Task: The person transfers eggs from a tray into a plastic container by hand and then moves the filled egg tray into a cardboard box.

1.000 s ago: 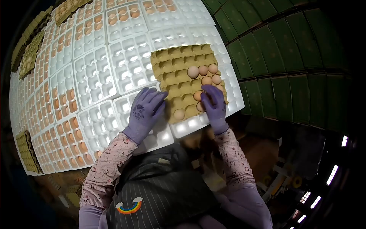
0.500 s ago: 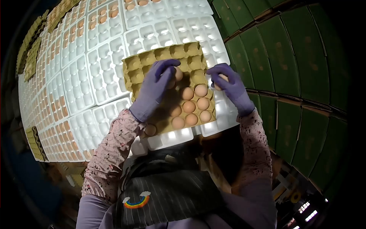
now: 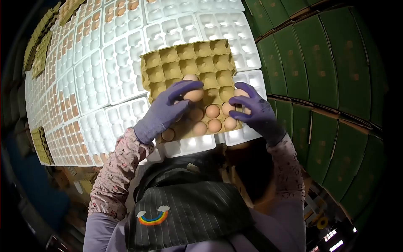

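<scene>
A yellow-brown pulp egg tray [image 3: 187,64] rests on white plastic trays, its far rows of cups bare. In its near part sit several brown eggs, among them a front egg [image 3: 214,125] and one [image 3: 213,111] behind it. My left hand [image 3: 163,113], in a purple glove, is closed around a brown egg [image 3: 193,95] over the tray, with another egg [image 3: 190,77] showing just beyond its fingers. At the tray's right edge, my gloved right hand [image 3: 260,113] curls its fingers around eggs, one [image 3: 240,93] peeking out between them. The left hand hides some cups.
White plastic trays [image 3: 121,69] cover the table, several holding brown eggs at the left and far side. More pulp trays [image 3: 42,54] lie at the far left, another stack [image 3: 40,145] at the near left. Green cartons [image 3: 319,63] are piled along the right.
My right hand has come nearer to me and in over the tray's right edge with its eggs. My left hand has shifted slightly toward me, still holding an egg. The view has moved a little.
</scene>
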The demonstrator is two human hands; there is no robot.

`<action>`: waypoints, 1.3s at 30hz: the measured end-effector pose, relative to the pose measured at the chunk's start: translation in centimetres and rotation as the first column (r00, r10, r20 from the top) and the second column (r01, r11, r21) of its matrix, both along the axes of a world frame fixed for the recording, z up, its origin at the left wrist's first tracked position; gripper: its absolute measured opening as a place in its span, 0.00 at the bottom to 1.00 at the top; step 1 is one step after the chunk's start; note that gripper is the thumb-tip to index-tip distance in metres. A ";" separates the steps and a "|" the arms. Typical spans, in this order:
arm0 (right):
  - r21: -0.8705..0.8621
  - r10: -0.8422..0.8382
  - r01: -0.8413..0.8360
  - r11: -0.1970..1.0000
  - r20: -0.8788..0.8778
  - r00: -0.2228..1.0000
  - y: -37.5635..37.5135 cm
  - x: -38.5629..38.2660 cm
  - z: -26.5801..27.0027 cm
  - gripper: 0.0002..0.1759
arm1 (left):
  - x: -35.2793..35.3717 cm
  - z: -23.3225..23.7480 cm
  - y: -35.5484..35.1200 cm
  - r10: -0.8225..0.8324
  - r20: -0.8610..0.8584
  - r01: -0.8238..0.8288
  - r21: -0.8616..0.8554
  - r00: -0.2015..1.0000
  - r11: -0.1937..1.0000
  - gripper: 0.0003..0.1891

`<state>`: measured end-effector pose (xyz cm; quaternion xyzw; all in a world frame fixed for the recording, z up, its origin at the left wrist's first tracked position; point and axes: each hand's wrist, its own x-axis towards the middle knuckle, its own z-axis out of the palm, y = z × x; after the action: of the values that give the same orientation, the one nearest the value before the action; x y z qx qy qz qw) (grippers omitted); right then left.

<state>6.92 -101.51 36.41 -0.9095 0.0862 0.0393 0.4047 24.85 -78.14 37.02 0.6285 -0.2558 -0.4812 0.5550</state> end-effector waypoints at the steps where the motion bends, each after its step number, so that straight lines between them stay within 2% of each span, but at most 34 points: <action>1: 0.006 0.001 -0.001 1.000 0.004 1.000 0.9 0.1 -0.5 0.20 | -0.4 -0.8 0.4 -0.025 0.403 0.054 -0.061 0.915 0.997 0.24; 2: -0.235 0.040 -0.046 0.971 -0.028 0.999 1.8 0.1 -1.2 0.19 | -1.5 -1.1 0.8 -0.026 0.405 0.054 -0.058 0.914 0.997 0.24; 3: -0.464 0.073 -0.098 0.881 -0.070 0.995 2.1 0.0 -1.6 0.18 | -3.4 -0.1 0.2 -0.268 0.685 0.090 0.285 0.678 0.954 0.22; 4: -0.410 0.042 -0.081 0.909 -0.102 0.994 2.1 0.1 -1.1 0.20 | -4.7 0.6 -0.3 -0.543 0.765 -0.017 0.584 0.347 0.812 0.20; 5: -0.416 0.046 -0.082 0.906 -0.098 0.994 2.2 -0.2 -0.9 0.20 | -5.5 -0.2 -0.5 -0.537 0.770 -0.023 0.579 0.346 0.815 0.20; 7: -0.131 -0.228 0.232 0.964 0.040 0.973 2.3 -1.3 -0.2 0.24 | -6.6 -1.8 -1.0 -0.640 0.764 -0.147 0.645 0.085 0.750 0.18; 9: 0.118 -0.308 0.301 0.946 0.045 0.950 2.1 -2.2 -0.3 0.21 | -6.8 -2.4 -0.6 -0.668 0.739 -0.134 0.674 0.091 0.727 0.19; 10: 0.425 -0.407 0.422 0.800 -0.133 0.904 2.3 -2.8 0.3 0.23 | -6.6 -2.5 -0.4 -0.656 0.750 -0.113 0.662 0.089 0.741 0.17; 11: 0.653 -0.431 0.530 0.541 -0.326 0.842 2.6 -3.0 1.0 0.27 | -6.1 -2.6 -0.1 -0.642 0.762 -0.095 0.647 0.082 0.756 0.16; 12: 0.684 -0.458 0.537 0.494 -0.320 0.829 3.4 -3.5 -0.6 0.37 | -5.4 -2.6 0.7 -0.634 0.769 -0.103 0.639 0.080 0.762 0.16; 13: 0.686 -0.453 0.527 0.503 -0.310 0.836 4.2 -3.3 0.1 0.37 | -4.5 -2.7 2.0 -0.390 0.839 -0.025 0.430 0.379 0.902 0.15; 14: 0.758 -0.460 0.556 0.341 -0.382 0.802 5.4 -2.9 1.1 0.35 | -3.8 -2.6 3.2 -0.123 0.752 -0.029 0.186 0.647 0.982 0.16; 15: 0.805 -0.442 0.571 0.163 -0.458 0.771 6.8 -2.3 1.9 0.34 | -3.1 -1.8 4.2 -0.124 0.759 -0.046 0.199 0.639 0.979 0.16; 16: 0.807 -0.415 0.546 0.223 -0.428 0.803 7.9 -1.8 2.4 0.34 | -2.1 -0.5 5.7 -0.039 0.209 0.003 0.167 0.977 0.986 0.21; 17: 0.805 -0.422 0.512 0.300 -0.369 0.828 9.3 -1.7 1.6 0.35 | -1.4 0.5 7.7 0.050 -0.428 -0.004 0.108 0.902 0.994 0.26; 18: 0.795 -0.426 0.478 0.374 -0.310 0.850 10.6 -1.6 0.9 0.35 | -2.4 0.1 9.4 0.183 -0.556 -0.199 0.033 0.811 0.979 0.33; 19: 0.795 -0.413 0.473 0.380 -0.311 0.856 11.6 -1.2 1.0 0.37 | -2.1 0.3 11.1 0.111 -0.565 -0.173 -0.057 0.818 0.983 0.33; 21: 0.832 -0.368 0.497 0.248 -0.393 0.843 13.8 -0.1 1.0 0.41 | -2.4 1.8 14.5 0.275 -0.489 -0.261 0.098 0.828 0.960 0.33; 23: 0.816 -0.309 0.569 0.101 -0.518 0.797 16.1 0.8 0.5 0.43 | -3.1 1.6 18.8 0.290 -0.539 -0.255 0.140 0.791 0.957 0.31; 24: 0.826 -0.273 0.556 0.089 -0.517 0.812 17.9 0.9 0.3 0.37 | -4.3 2.7 20.5 0.390 -0.577 -0.342 0.196 0.718 0.919 0.29; 25: 0.836 -0.236 0.543 0.078 -0.514 0.825 19.7 1.1 0.1 0.31 | -3.8 0.7 23.5 0.241 -0.573 -0.126 0.233 0.784 0.964 0.25; 27: 0.720 -0.276 0.393 0.573 -0.282 0.919 24.4 1.8 -0.6 0.32 | -5.9 -0.1 28.7 0.222 -0.522 -0.091 0.265 0.823 0.960 0.22; 28: 0.842 -0.183 0.399 0.363 -0.355 0.917 26.2 1.9 -0.9 0.21 | -6.3 0.1 30.7 0.225 -0.525 -0.095 0.263 0.821 0.960 0.22; 29: 0.550 -0.152 0.373 0.747 -0.404 0.902 28.7 2.8 -1.1 0.15 | -6.5 0.3 32.7 0.296 -0.510 -0.125 0.343 0.808 0.931 0.20; 30: 0.387 -0.041 0.064 0.920 -0.068 0.997 31.1 3.7 -0.7 0.15 | -6.5 0.4 34.6 0.364 -0.491 -0.152 0.419 0.792 0.895 0.20; 31: 0.255 0.068 -0.086 0.963 0.080 0.994 33.2 4.5 -0.7 0.14 | -6.3 -0.4 36.5 0.362 -0.500 -0.149 0.414 0.787 0.898 0.20; 32: 0.096 0.173 -0.198 0.975 0.223 0.959 35.4 5.4 -0.8 0.14 | -6.3 -1.8 38.5 0.371 -0.058 -0.320 0.392 0.927 0.862 0.20; 33: 0.015 0.122 -0.128 0.992 0.208 0.970 37.4 6.0 -1.8 0.15 | -6.2 -2.6 40.1 0.335 0.402 -0.467 0.294 0.852 0.834 0.21; 34: -0.070 0.070 -0.057 0.996 0.203 0.977 38.9 6.9 -2.3 0.16 | -5.1 -2.1 41.1 0.342 0.397 -0.469 0.289 0.852 0.835 0.21; 36: -0.150 0.115 -0.081 0.985 0.228 0.967 41.3 9.5 -2.3 0.18 | -2.0 -1.5 42.3 0.083 0.796 -0.566 0.350 0.600 0.746 0.23; 37: -0.222 0.155 -0.099 0.970 0.253 0.955 41.9 10.8 -2.3 0.20 | -0.8 -1.8 42.3 0.092 0.796 -0.569 0.341 0.598 0.749 0.23; 38: -0.341 0.224 -0.144 0.929 0.208 0.952 42.1 11.7 -3.6 0.23 | 0.3 -2.3 42.1 -0.031 0.858 -0.588 0.377 0.513 0.716 0.22; 39: -0.352 0.226 -0.143 0.925 0.209 0.951 42.5 12.6 -3.8 0.23 | 1.3 -2.9 42.0 -0.156 0.893 -0.612 0.407 0.421 0.678 0.21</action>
<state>19.51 -59.01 32.63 -0.9666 -0.0457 -0.0505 0.2470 26.14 -36.13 34.17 0.9688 -0.2067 -0.0510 0.1268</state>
